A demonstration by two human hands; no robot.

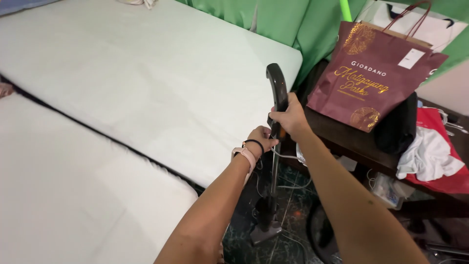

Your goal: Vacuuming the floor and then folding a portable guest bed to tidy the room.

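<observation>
Gripping the black stick vacuum (276,122) upright beside the mattress (146,88), right hand (292,118) wraps its handle; left hand (261,139) closes just below. Set-up stage, judged; next move needs steady downward control toward the floor head.

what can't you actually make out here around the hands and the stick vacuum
Head view only:
- Stick vacuum: grip section hidden by the right hand.
- Left hand: fingertips tucked behind the shaft, so its contact is unclear.
- Floor head: dim, detail lost.
- Maroon paper bag: contents hidden by its walls.
- Dark table: cut off by the right edge.
</observation>
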